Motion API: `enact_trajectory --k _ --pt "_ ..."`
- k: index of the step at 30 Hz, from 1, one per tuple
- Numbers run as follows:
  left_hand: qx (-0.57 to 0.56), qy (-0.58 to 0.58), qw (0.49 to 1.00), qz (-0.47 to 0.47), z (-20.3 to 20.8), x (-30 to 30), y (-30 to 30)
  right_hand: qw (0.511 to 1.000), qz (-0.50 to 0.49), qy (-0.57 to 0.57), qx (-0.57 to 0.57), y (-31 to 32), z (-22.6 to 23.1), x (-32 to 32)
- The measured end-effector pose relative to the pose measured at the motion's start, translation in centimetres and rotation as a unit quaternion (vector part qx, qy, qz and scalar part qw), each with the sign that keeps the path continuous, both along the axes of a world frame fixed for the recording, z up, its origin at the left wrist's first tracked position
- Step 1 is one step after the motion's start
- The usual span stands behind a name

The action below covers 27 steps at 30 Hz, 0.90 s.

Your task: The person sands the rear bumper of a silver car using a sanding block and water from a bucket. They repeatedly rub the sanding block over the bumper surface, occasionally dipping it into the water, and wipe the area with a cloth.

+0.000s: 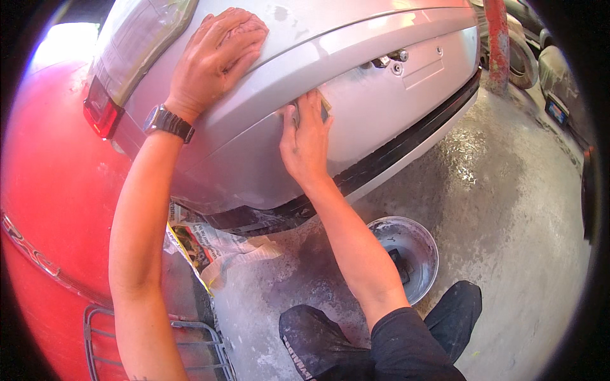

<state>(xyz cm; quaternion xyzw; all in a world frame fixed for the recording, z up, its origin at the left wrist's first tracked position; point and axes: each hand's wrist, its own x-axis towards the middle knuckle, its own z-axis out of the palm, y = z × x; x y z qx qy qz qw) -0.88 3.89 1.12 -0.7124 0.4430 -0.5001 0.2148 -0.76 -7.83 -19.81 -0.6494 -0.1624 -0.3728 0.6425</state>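
The rear of a silver-grey car (254, 127) fills the upper middle, its paint dull and patchy. My left hand (213, 60), with a dark watch (168, 123) at the wrist, presses on the upper panel. Its fingers curl over a crumpled pinkish cloth (251, 28). Lower and to the right, my right hand (306, 136) is closed on a small sanding pad (326, 108), dark with a tan edge. It holds the pad against the recessed panel just under the projecting ridge. My fingers hide most of the pad.
A round bucket (434, 254) with greyish liquid and a dark item inside stands near my legs. Newspaper (225, 244) lies under the bumper. A red car (57, 171) with a metal rack (95, 343) is close on the left. A reddish post (497, 47) rises at the far right.
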Motion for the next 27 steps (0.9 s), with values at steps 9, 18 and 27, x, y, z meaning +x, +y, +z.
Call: enact_trajectory --k 9,18,27 --pt "-0.003 -0.01 0.999 -0.044 0.0 -0.1 -0.6 0.999 -0.016 -0.014 -0.029 0.1 -1.4 0.2" --pt "-0.006 0.007 0.996 -0.083 0.1 0.6 -0.1 0.998 -0.001 -0.001 -0.061 0.4 -0.4 -2.0" --pt "-0.021 -0.023 0.994 -0.109 0.0 0.1 0.1 0.997 -0.007 0.01 -0.073 2.3 0.2 -5.6"
